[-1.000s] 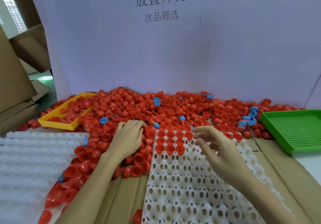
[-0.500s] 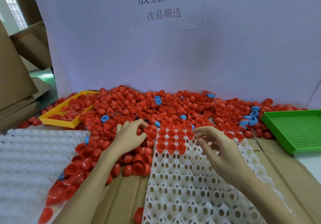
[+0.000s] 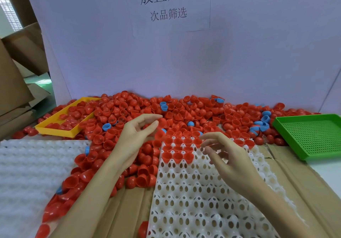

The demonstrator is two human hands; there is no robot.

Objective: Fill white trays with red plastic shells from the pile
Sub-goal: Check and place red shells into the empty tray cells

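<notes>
A big pile of red shells (image 3: 184, 112) lies along the back wall and spills down the left. In front of me is a white tray (image 3: 193, 191) with egg-shaped holes; its far rows hold several red shells (image 3: 178, 155) set open side up. Lifted just above the pile at the tray's far left corner, my left hand (image 3: 132, 138) pinches a red shell (image 3: 162, 121) between thumb and fingertips. My right hand (image 3: 227, 156) hovers over the tray beside the filled rows, fingers loosely curled, holding nothing.
A yellow tray (image 3: 55, 130) half buried in shells sits at the back left. A green perforated tray (image 3: 313, 136) lies at the right. Other white trays (image 3: 27, 164) cover the left. A few blue shells (image 3: 163, 106) are mixed in. Cardboard (image 3: 295, 182) covers the table.
My left hand has risen out of the pile and moved right toward the tray's corner with a shell at its fingertips. My right hand has stayed over the tray.
</notes>
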